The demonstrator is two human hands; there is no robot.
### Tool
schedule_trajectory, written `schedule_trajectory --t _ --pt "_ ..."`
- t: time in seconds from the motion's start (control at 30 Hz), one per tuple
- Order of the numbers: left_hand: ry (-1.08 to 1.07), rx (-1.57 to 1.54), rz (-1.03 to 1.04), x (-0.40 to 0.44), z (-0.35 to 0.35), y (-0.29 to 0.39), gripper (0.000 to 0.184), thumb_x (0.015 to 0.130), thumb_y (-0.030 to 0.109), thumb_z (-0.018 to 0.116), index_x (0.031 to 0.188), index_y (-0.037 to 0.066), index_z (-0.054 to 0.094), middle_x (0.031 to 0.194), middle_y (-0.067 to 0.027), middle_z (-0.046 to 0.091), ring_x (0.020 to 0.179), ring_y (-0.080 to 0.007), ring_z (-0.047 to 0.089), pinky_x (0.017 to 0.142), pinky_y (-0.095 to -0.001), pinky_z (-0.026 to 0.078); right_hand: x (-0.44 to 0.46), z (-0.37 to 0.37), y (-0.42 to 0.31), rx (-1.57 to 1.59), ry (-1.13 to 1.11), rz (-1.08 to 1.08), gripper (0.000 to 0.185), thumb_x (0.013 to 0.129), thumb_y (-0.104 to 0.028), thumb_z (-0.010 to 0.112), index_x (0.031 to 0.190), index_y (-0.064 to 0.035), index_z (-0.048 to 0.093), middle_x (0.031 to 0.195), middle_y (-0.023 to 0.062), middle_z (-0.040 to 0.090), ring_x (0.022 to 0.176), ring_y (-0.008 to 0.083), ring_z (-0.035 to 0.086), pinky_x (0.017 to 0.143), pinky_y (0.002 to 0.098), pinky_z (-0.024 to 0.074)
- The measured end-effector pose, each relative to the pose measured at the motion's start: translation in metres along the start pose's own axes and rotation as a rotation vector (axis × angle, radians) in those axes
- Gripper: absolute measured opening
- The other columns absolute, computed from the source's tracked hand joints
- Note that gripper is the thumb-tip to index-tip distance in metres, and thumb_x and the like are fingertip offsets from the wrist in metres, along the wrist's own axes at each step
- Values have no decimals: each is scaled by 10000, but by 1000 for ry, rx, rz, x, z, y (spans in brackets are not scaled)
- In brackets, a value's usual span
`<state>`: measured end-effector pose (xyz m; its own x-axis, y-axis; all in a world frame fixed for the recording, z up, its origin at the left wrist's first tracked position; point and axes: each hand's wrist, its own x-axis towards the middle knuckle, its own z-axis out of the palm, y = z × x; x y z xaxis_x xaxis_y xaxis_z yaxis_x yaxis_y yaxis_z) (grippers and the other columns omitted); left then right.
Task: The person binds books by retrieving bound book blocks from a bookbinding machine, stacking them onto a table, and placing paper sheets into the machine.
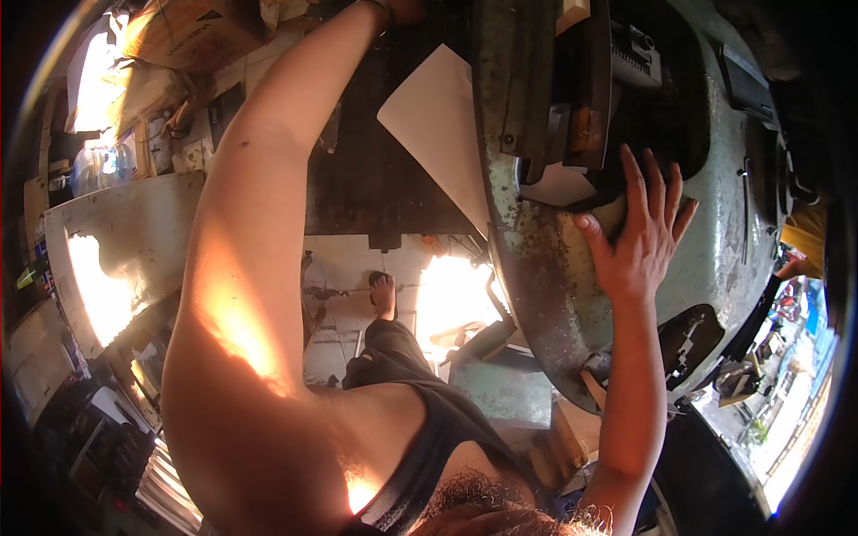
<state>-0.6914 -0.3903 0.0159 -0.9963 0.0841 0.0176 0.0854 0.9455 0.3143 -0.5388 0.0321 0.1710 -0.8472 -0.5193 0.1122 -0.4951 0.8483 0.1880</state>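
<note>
My right hand (639, 237) lies on the worn green body of a large metal machine (572, 259), its fingers spread and nothing in them. The fingertips reach the edge of the machine's dark opening, where metal parts (585, 134) show. My left arm stretches far forward, and my left hand (407, 11) is cut off by the top edge of the view, so its fingers are hidden. Between the two arms, a pale flat sheet (438, 125) rests on a dark flat surface (353, 192), one side of it against the machine.
A cardboard box (201, 36) stands at the upper left. Below it are a clear plastic container (103, 168) and a pale panel (134, 219). Sunlight glares on the tiled floor (344, 344) near my foot. Part of another person in yellow (809, 237) shows at the far right.
</note>
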Motion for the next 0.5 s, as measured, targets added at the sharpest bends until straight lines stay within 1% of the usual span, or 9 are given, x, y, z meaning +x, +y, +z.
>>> schedule_trajectory --t 0.03,0.13,0.17,0.23,0.27,0.33,0.37,0.43,0.5 --pt "28 -11 -4 -1 0 1 388 902 274 633 1231 90 723 1219 -219 706 1162 -395 655 1000 -501 517 0 0 0 1 -1 1 995 783 -892 501 1560 -273 435 1569 112 457 1526 414 268 1208 688 96" --pt "-4 23 -12 -1 -1 9 389 909 266 629 1233 70 717 1200 -215 715 1140 -399 665 987 -510 520 -1 0 1 -1 0 0 987 787 -888 503 1556 -273 442 1569 112 458 1527 410 268 1209 687 95" --pt "-47 69 -27 1 0 8 389 914 269 622 1232 65 715 1201 -214 716 1136 -401 666 984 -512 520 -1 0 1 -3 -1 -2 983 788 -886 504 1555 -272 445 1569 112 458 1527 409 268 1209 686 95" --pt "-135 161 -61 3 0 5 390 925 275 610 1231 54 712 1202 -211 718 1129 -404 668 978 -516 520 -1 -1 1 16 5 -2 972 768 -836 588 1543 -266 455 1565 108 457 1523 408 270 1211 689 97" --pt "-137 217 -52 2 -1 5 382 936 288 601 1212 52 719 1184 -212 723 1106 -404 678 961 -510 528 0 -1 0 26 8 -2 969 757 -811 629 1538 -262 460 1563 107 457 1521 407 271 1212 691 97" --pt "-144 327 -28 0 -3 7 376 958 315 583 1174 47 733 1148 -213 735 1059 -405 696 928 -498 543 -2 -1 -1 31 3 2 958 760 -790 648 1535 -258 465 1564 104 456 1523 397 271 1217 683 94" --pt "-165 176 -115 -9 -18 15 418 975 359 555 1221 61 715 1221 -213 703 1131 -395 664 977 -507 514 -1 -1 0 30 6 3 953 761 -779 658 1534 -255 467 1564 103 456 1524 393 270 1219 679 92" --pt "-204 -126 -290 -53 -59 44 502 1009 445 500 1315 89 679 1367 -214 639 1277 -375 601 1075 -524 457 -2 -1 0 33 15 4 938 764 -747 684 1532 -253 470 1565 99 457 1527 385 267 1223 672 91" --pt "65 -313 -286 -111 -40 43 417 905 433 663 1010 46 778 1124 -167 747 1078 -333 709 938 -419 541 -2 -1 -1 29 17 11 918 772 -718 701 1530 -252 474 1566 94 457 1530 380 263 1226 667 89"
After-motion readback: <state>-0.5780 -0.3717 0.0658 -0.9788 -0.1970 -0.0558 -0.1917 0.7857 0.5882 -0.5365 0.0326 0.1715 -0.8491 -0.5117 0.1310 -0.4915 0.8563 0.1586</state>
